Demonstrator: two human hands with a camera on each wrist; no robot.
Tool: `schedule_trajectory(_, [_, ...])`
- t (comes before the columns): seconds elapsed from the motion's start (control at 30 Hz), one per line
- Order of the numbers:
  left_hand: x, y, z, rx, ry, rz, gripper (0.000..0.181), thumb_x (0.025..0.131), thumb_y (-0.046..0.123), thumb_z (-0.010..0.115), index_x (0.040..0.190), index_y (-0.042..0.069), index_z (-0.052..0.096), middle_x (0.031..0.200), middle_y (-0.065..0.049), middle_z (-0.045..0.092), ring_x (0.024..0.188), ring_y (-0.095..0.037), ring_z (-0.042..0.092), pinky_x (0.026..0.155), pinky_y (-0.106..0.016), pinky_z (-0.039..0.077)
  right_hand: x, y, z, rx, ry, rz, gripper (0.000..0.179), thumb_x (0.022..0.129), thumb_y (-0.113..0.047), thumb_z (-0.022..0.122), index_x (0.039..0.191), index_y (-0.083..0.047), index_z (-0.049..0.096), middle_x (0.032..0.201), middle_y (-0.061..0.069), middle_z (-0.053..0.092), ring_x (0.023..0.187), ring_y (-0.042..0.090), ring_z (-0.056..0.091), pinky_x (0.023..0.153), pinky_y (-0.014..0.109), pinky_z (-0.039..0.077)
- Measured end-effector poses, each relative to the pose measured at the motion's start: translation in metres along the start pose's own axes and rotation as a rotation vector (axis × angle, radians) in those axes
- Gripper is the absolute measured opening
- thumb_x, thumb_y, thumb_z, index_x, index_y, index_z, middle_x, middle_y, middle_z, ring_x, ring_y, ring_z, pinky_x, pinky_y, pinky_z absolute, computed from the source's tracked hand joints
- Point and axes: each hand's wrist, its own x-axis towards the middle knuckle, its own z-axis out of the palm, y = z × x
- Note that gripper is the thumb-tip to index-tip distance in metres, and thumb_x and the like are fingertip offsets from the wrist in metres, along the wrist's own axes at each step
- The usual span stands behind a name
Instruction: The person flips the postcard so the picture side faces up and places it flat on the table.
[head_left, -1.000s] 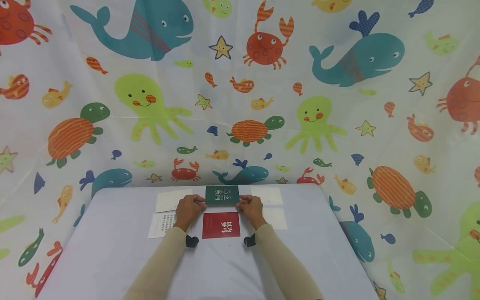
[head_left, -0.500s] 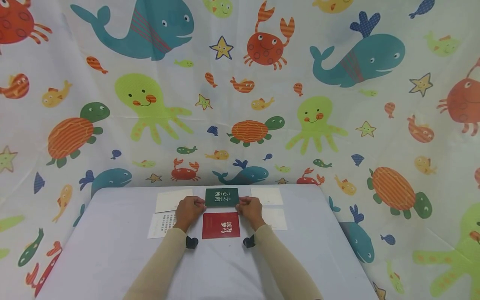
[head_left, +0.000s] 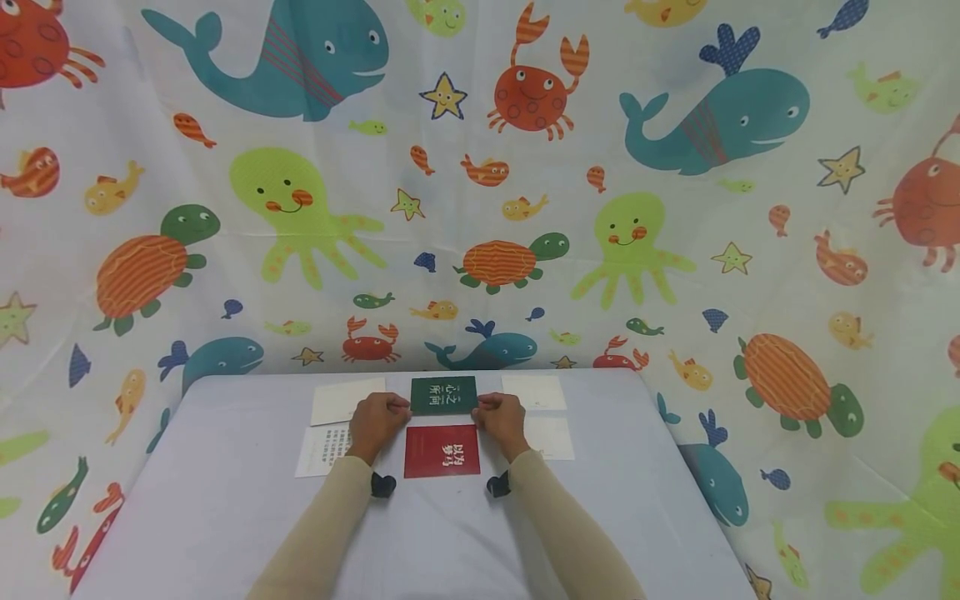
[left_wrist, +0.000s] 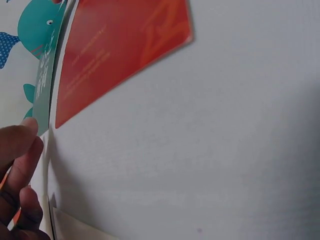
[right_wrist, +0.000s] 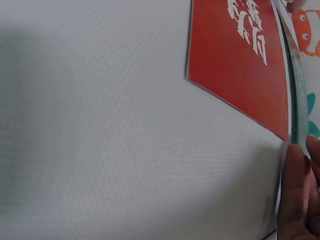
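Observation:
A dark green booklet [head_left: 443, 395] with white characters lies between the two hands near the table's back edge. My left hand [head_left: 377, 421] pinches its left end, with the thumb [left_wrist: 19, 139] at the corner in the left wrist view. At the other end my right hand [head_left: 501, 419] pinches the booklet; in the right wrist view its fingers [right_wrist: 294, 187] stand right at the edge. Just in front of the green booklet, a red booklet [head_left: 442, 451] with white characters lies flat, touched by neither hand.
Beyond the left hand lie a cream paper [head_left: 337, 402] and a white sheet with printed characters [head_left: 318, 450]. Two pale cards [head_left: 534, 392] lie one behind the other past the right hand. A curtain printed with sea animals [head_left: 480, 208] hangs behind the white table [head_left: 225, 500].
The green booklet's far edge has come down slightly toward me, so it looks flatter than a second ago. Both hands keep their places at its ends.

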Motion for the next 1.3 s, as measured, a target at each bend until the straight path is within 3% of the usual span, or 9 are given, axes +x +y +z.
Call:
schedule_trajectory(0.27, [-0.004,-0.002,-0.005,-0.011,0.011,-0.024,0.020,0.095,0.020,0.078,0.111,0.010,0.081,0.102,-0.011,0.080,0.101,-0.031,0.071,0.099,-0.054,0.056,-0.001,0.001,0.003,0.009,0.025,-0.005,0.021,0.094,-0.008,0.077,0.115,-0.008,0.079,0.100,0.007,0.078,0.082,0.017,0.074,0.080,0.032,0.064])
schedule_trajectory(0.57, [-0.003,-0.005,-0.016,-0.005,0.026,-0.023,0.021,0.094,0.022,0.080,0.113,0.012,0.080,0.103,-0.010,0.080,0.103,-0.031,0.072,0.102,-0.056,0.055,-0.004,-0.008,0.007,0.075,-0.023,-0.016,0.025,0.094,-0.008,0.078,0.119,-0.006,0.076,0.102,0.008,0.077,0.090,0.017,0.075,0.082,0.033,0.065])
schedule_trajectory(1.0, [0.000,-0.016,-0.041,0.060,0.042,-0.007,0.021,0.095,0.021,0.079,0.113,0.010,0.079,0.100,-0.013,0.081,0.101,-0.034,0.072,0.097,-0.058,0.054,-0.005,-0.018,0.019,0.063,-0.064,-0.056,0.026,0.094,-0.010,0.079,0.120,-0.007,0.077,0.102,0.007,0.079,0.088,0.016,0.076,0.082,0.035,0.065])
schedule_trajectory(1.3, [-0.001,-0.025,-0.050,0.061,0.047,-0.018,0.021,0.095,0.021,0.078,0.113,0.010,0.078,0.103,-0.015,0.080,0.102,-0.034,0.071,0.097,-0.057,0.053,-0.007,-0.022,0.029,0.062,-0.067,-0.066,0.026,0.093,-0.010,0.080,0.118,-0.008,0.077,0.098,0.005,0.079,0.085,0.015,0.076,0.080,0.034,0.065])
